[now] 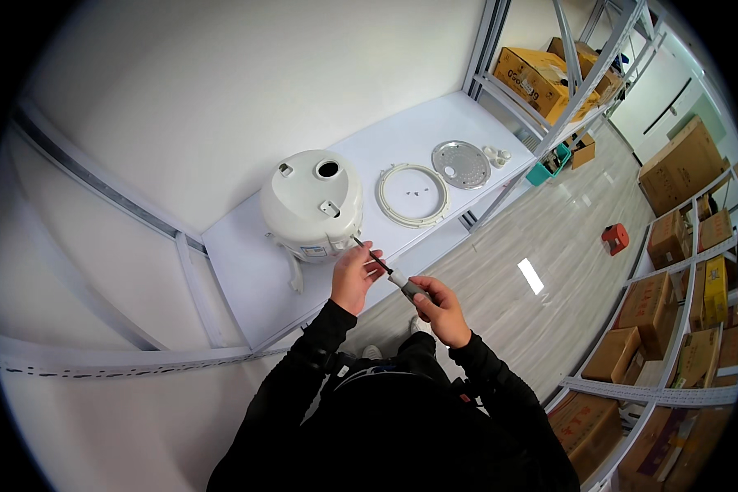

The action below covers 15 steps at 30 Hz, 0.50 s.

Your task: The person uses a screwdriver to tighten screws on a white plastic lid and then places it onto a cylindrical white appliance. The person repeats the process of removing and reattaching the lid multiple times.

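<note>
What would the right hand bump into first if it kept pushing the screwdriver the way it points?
Probably the white cooker body. The right hand holds a screwdriver aimed up-left, its tip right at the cooker's lower edge, with the left hand steadying the shaft. Whether the tip already touches is unclear.

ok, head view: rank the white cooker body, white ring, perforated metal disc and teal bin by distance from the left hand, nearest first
From the left hand, which steadies the screwdriver shaft:
1. White cooker body, upside down on the shelf, just beyond the hand.
2. White ring, flat on the shelf, to the right of the cooker body.
3. Perforated metal disc, farther right along the shelf.
4. Teal bin, on the floor past the shelf end.
</note>
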Available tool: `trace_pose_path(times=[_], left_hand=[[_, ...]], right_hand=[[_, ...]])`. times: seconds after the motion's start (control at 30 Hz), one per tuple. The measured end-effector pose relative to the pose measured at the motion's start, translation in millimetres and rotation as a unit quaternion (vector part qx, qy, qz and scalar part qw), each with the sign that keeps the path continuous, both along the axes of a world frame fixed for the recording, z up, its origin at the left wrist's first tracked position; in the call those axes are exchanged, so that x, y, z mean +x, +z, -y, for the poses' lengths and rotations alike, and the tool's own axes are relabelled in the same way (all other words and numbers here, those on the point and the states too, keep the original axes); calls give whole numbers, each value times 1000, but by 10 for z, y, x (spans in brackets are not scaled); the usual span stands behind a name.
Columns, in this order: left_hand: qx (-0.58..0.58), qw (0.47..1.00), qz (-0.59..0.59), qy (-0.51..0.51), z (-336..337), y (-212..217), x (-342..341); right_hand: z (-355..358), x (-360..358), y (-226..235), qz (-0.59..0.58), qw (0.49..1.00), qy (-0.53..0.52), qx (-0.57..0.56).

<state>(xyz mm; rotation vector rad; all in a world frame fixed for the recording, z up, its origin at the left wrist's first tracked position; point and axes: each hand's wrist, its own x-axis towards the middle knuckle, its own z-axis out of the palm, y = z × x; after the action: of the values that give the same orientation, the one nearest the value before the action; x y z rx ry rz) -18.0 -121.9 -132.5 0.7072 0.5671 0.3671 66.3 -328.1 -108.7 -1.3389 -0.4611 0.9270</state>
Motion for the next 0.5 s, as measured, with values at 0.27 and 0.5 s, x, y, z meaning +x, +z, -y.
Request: trace_pose_path(times=[0.27,0.5], left_hand=[[-44,996,25,75,-67,24,84],[-17,995,31,93,-59,25,121]], right_hand=[[57,18,30,-24,1000,-11,9],[123,78,25,-20,1000,7,-4]])
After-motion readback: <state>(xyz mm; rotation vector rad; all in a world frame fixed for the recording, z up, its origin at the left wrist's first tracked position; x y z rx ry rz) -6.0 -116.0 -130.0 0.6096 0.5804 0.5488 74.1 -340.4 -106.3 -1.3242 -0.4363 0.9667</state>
